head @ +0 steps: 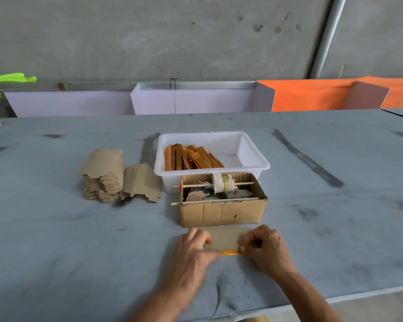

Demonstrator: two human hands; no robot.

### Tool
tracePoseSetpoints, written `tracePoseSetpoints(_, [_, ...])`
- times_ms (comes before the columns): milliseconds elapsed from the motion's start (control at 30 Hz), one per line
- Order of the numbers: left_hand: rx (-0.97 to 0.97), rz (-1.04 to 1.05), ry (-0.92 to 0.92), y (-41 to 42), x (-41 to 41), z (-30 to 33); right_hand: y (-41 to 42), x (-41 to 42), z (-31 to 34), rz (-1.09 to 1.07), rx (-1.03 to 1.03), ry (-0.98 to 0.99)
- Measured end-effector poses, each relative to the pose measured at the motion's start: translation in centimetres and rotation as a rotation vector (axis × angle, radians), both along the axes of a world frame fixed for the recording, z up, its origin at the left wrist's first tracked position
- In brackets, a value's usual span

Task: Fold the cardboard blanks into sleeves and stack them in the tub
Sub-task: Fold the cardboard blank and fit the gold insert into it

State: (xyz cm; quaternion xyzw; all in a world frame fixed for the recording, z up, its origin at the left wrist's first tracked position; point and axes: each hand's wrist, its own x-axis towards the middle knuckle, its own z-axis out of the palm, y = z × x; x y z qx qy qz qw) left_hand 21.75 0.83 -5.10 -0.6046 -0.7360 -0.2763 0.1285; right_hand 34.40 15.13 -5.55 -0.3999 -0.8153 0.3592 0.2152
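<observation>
A flat brown cardboard blank lies on the table in front of a small carton, with a strip of yellow tape along its near edge. My left hand rests on the blank's left end, its thumb on the tape. My right hand pinches the blank's right end at the tape. A white tub behind the carton holds several folded orange-gold sleeves leaning on its left side. A pile of unfolded blanks stands to the left, with more blanks fanned beside it.
A brown carton with a tape roll on a stick across its top stands just beyond my hands. The grey cloth-covered table runs wide; its front edge is at the lower right. Lilac and orange panels stand behind it.
</observation>
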Motion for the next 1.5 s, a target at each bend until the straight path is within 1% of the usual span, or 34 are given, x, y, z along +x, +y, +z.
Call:
tracePoseSetpoints(33, [-0.026,-0.022,0.073,0.0,0.2,0.0,-0.1,0.1,-0.1,-0.006,0.001,-0.01])
tracePoseSetpoints(100, [-0.083,-0.023,0.14,-0.1,0.5,0.2,-0.3,0.3,0.1,-0.002,0.058,-0.067])
tracePoseSetpoints(133, [-0.107,-0.025,0.155,-0.1,0.6,0.3,-0.6,0.3,0.3,0.001,0.137,-0.113])
tracePoseSetpoints(167, [-0.119,-0.038,0.161,-0.2,0.6,0.2,-1.0,0.4,0.4,-0.003,0.268,-0.146])
tracePoseSetpoints(233, [-0.136,-0.064,0.157,-0.2,0.8,0.5,-2.4,0.1,0.4,0.04,0.594,-0.12])
tracePoseSetpoints(267, [-0.151,-0.073,0.137,-0.2,0.9,0.9,-3.2,0.0,0.6,0.08,0.715,-0.084])
tracePoseSetpoints(367, [-0.132,-0.03,0.056,0.1,0.8,1.1,-4.9,-0.5,0.0,0.221,0.847,-0.027])
tracePoseSetpoints(400, [-0.17,-0.041,0.058,0.1,0.7,1.0,-4.9,-0.4,-0.2,0.246,0.844,-0.027])
tracePoseSetpoints(500, [-0.197,-0.078,0.106,-0.6,-0.1,0.6,-3.9,0.4,-0.8,0.272,0.815,-0.014])
tracePoseSetpoints(600, [-0.233,-0.071,0.122,-1.6,-0.9,0.0,-3.4,1.5,-0.9,0.228,0.816,-0.005])
tracePoseSetpoints(667, [-0.281,-0.009,0.05,-2.0,-1.0,-0.3,-3.3,1.9,-1.0,0.177,0.809,-0.011])
tracePoseSetpoints(733, [-0.325,0.078,0.028,-2.0,-1.0,-0.7,-3.4,1.8,-1.0,0.149,0.755,-0.04])
tracePoseSetpoints(767, [-0.324,0.114,-0.011,-2.0,-1.0,-0.7,-3.4,1.5,-0.9,0.14,0.721,-0.056])
tracePoseSetpoints(800, [-0.318,0.126,-0.075,-2.0,-1.0,-0.6,-3.3,1.3,-0.9,0.129,0.677,-0.069])
tracePoseSetpoints(867, [-0.247,0.185,-0.208,-1.5,-1.2,-0.3,-3.1,1.0,-1.0,0.116,0.638,-0.052])
tracePoseSetpoints(900, [-0.201,0.232,-0.224,-1.1,-1.4,-0.4,-3.0,1.0,-1.0,0.114,0.626,-0.031])
tracePoseSetpoints(967, [-0.181,0.288,-0.245,0.1,-1.9,-0.6,-2.9,1.3,-1.0,0.123,0.59,0.017])
tracePoseSetpoints(1167, [-0.365,0.336,-0.33,2.8,-2.5,0.0,-2.3,1.1,-1.1,0.123,0.417,0.131])
tracePoseSetpoints(1300, [-0.386,0.374,-0.545,3.0,-2.6,0.5,-2.2,1.5,-1.3,0.107,0.314,0.168])
tracePoseSetpoints(1400, [-0.285,0.362,-0.708,2.4,-3.0,0.7,-2.2,1.5,-0.8,0.065,0.217,0.198])
tracePoseSetpoints(1500, [-0.14,0.244,-0.992,1.8,-3.3,1.2,-2.0,1.1,0.2,-0.049,0.201,0.228])
